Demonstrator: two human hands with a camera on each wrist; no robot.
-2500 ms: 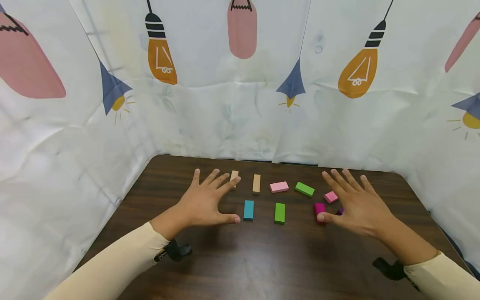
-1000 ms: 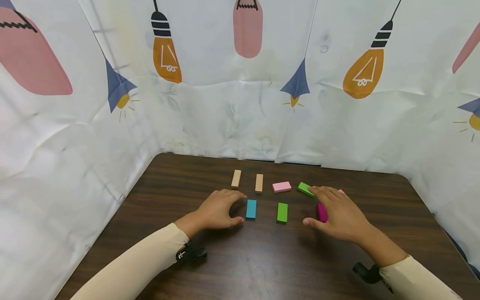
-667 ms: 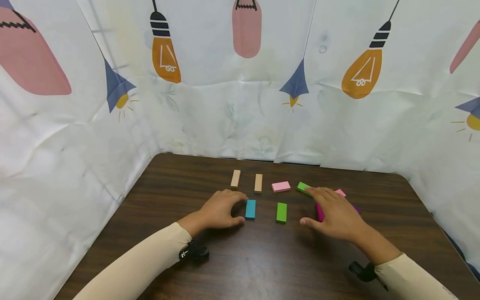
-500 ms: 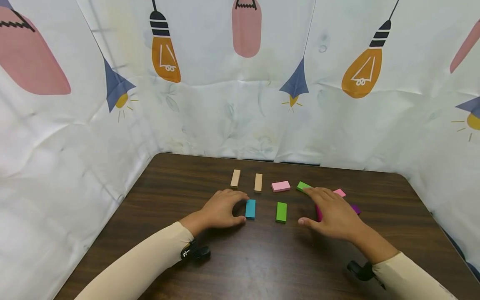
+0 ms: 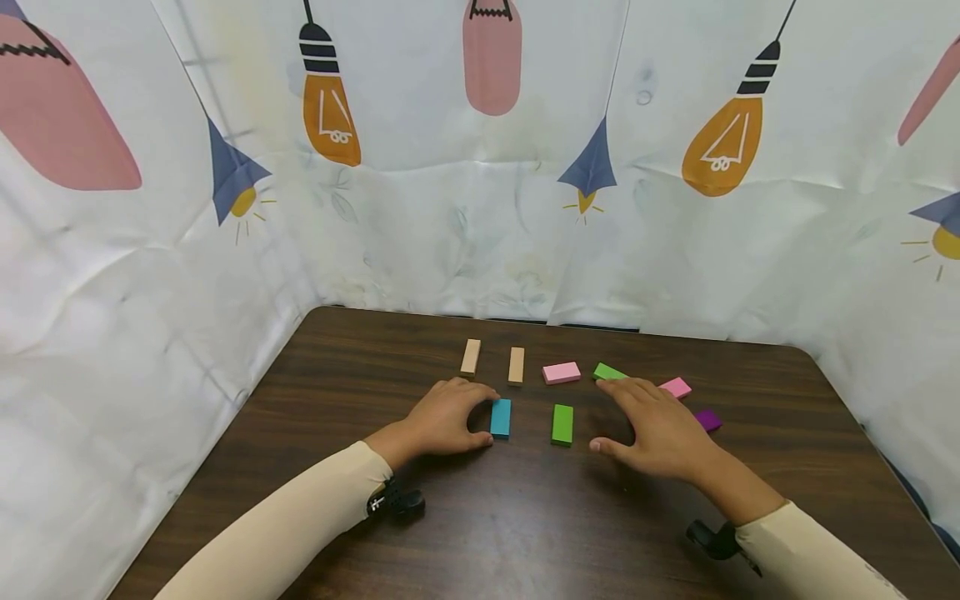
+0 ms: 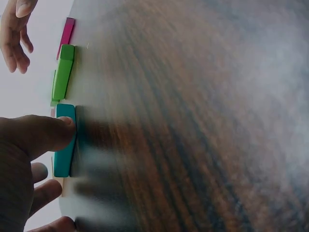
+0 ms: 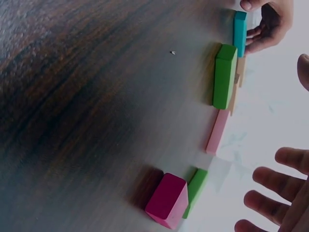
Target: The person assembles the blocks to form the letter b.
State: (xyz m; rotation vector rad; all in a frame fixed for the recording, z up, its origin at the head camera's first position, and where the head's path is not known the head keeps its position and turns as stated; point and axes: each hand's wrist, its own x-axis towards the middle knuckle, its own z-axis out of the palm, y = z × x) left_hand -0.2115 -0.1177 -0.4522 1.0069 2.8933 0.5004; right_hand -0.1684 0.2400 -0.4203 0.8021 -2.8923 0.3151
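My left hand (image 5: 442, 419) is at the left side of a blue block (image 5: 500, 418). Its thumb and forefinger reach round the block's near and far corners, and I cannot tell whether they touch it. In the left wrist view the thumb (image 6: 53, 133) overlaps the blue block (image 6: 65, 159). My right hand (image 5: 660, 429) hovers with loosely bent, spread fingers and holds nothing. By its fingertips lies a green block (image 5: 609, 372). Beneath it a magenta block (image 7: 166, 200) shows only in the wrist views. Another green block (image 5: 562, 425) lies between the hands.
At the back of the dark wooden table (image 5: 480, 533) lie two plain wood blocks (image 5: 470, 357) and a light pink block (image 5: 562, 372). Right of my right hand are a pink block (image 5: 677, 387) and a purple block (image 5: 707, 420). A printed white curtain (image 5: 465, 242) surrounds the table.
Both hands have come down from their spread, raised pose. The right has moved left, uncovering the pink and purple blocks and covering the magenta one. The left has edged right to the blue block.
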